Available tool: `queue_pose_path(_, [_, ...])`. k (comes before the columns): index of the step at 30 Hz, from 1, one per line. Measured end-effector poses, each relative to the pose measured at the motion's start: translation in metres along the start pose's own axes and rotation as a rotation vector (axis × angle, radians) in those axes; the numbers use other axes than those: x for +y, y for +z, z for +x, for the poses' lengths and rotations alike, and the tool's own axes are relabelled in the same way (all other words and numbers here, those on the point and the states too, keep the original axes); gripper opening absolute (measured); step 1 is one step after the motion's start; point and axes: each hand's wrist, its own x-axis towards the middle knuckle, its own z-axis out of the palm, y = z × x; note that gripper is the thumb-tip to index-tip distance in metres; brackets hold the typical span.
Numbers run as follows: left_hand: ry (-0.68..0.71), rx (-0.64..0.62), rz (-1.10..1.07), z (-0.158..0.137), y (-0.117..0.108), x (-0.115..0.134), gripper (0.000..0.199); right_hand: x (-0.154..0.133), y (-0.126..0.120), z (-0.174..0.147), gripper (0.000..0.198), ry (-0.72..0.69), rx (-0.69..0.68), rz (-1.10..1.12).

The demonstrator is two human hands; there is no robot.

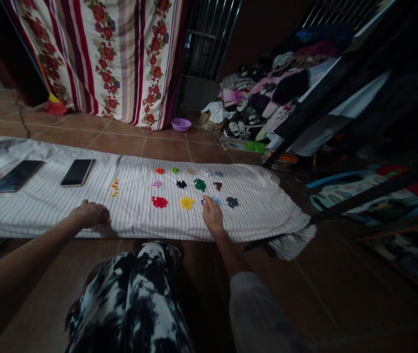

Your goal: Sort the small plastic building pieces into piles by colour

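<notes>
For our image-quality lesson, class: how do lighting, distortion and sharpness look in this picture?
Head view throughout: dim overall, nearly black at upper right; striped cloth and floral curtain stand out lighter; wide-angle stretching toward the edges; the left hand looks dim and soft.

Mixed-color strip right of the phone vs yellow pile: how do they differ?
Mixed strip shows yellow and orange-red pieces; yellow pile looks all yellow. Mixed strip is long and narrow; yellow pile is a compact cluster. Mixed strip lies nearer the phone than yellow pile. Both rest on the striped cloth.
</notes>
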Motion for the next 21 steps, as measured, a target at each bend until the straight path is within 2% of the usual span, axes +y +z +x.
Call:
queue_pose_path(3, [-0.028, -0.057, 0.054, -0.004, -0.007, 0.005, 0.036, 0.001, -0.003, 0.001, 0.041, 0.003, -0.029, 0.051])
queue_pose_path(14, [-0.012, 0.019, 0.043, -0.001, 0.001, 0.001, 0.036, -0.003, -0.008, 0.003, 0.039, 0.067, -0.064, 0.142])
queue_pose_path(21, [-0.049, -0.033, 0.079, -0.008, -0.009, 0.009, 0.036, -0.003, -0.010, 0.003, 0.040, 0.021, -0.048, 0.200])
